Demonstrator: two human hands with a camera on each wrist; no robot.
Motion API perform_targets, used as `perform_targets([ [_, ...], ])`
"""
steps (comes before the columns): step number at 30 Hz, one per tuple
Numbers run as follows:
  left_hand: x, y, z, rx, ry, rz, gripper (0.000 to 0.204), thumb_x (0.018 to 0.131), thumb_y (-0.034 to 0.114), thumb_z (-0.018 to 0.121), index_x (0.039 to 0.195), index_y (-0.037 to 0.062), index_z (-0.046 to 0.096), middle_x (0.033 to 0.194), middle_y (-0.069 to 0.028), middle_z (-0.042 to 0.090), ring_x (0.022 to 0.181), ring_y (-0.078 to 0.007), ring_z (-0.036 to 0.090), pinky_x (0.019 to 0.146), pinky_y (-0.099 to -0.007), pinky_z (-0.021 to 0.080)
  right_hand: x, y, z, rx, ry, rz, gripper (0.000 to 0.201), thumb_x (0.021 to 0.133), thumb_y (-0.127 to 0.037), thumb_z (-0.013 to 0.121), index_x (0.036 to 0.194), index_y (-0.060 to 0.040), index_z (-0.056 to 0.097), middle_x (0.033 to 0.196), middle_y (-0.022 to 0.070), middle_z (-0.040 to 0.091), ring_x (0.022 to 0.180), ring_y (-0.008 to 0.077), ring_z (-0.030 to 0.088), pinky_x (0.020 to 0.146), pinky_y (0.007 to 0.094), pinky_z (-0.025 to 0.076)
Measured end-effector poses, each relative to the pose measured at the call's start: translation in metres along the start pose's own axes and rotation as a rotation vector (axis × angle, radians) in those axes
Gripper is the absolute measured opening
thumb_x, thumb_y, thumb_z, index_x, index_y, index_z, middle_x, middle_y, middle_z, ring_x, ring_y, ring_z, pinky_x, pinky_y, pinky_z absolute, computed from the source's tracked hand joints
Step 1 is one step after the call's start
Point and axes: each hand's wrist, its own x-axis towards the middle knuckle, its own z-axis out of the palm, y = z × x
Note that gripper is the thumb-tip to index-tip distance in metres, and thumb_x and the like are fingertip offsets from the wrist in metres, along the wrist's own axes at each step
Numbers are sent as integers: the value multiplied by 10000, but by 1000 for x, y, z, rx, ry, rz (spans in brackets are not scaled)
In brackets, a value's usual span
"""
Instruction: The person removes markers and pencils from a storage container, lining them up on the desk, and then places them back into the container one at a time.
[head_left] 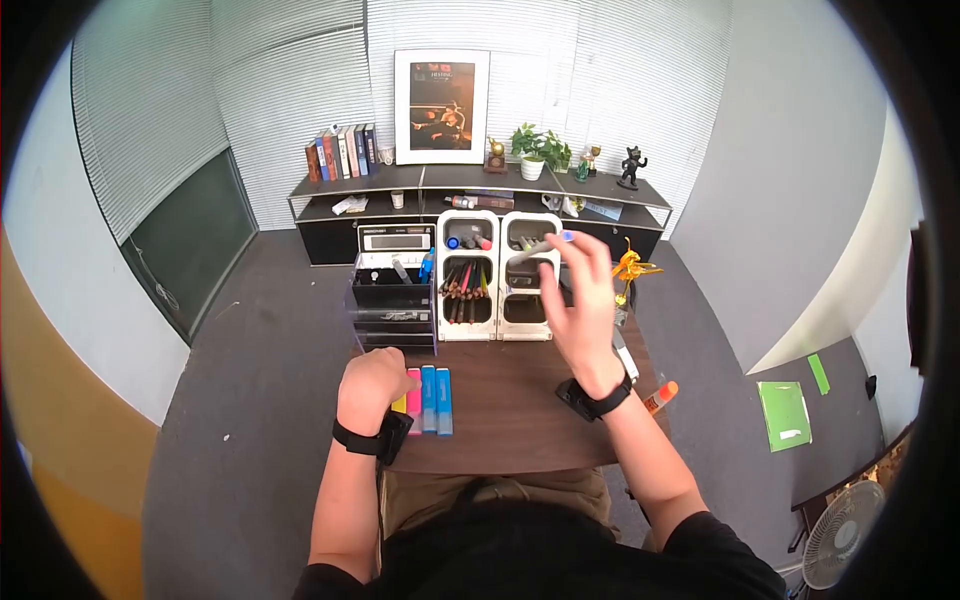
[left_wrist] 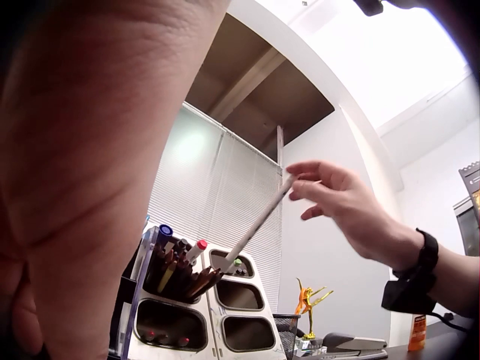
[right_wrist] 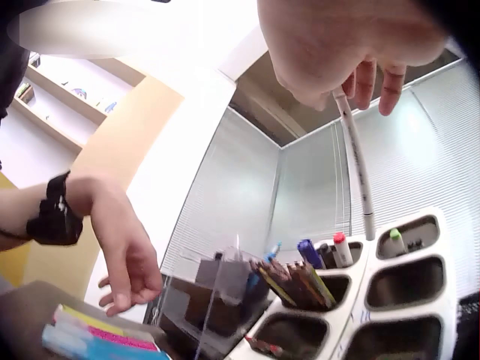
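Observation:
My right hand [head_left: 585, 315] pinches one end of a slim white marker [right_wrist: 358, 161] between thumb and fingertips. The marker slants down over the white desk organizer [head_left: 467, 333], its lower end close to the upper compartments. Markers with blue and red caps stand in the upper left compartment, and a green-capped marker [right_wrist: 397, 240] in the upper right. Colored pencils [head_left: 465, 279] fill the compartment below the red cap. My left hand [head_left: 372, 383] hangs loosely curled beside a row of yellow, pink and blue highlighters [head_left: 429, 402] lying on the desk, its fingers partly hidden from above.
Left of the organizer stands a dark desk rack [head_left: 392, 297] with a calculator [head_left: 396, 241] behind it. On the right side are a gold-orange figurine [head_left: 630, 268], a stapler [left_wrist: 352, 343] and an orange glue stick [head_left: 662, 397]. A low shelf [head_left: 400, 180] spans the back.

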Motion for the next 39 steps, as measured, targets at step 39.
perform_targets([
  [39, 7, 47, 38, -113, -200, 344, 124, 921, 158, 770, 1006, 98, 838, 1002, -134, 834, 1018, -343, 791, 920, -472, 616, -36, 40, 3, -140, -543, 248, 443, 919, 5, 744, 1361, -8, 709, 1593, 180, 523, 1205, 354, 663, 943, 484, 622],
])
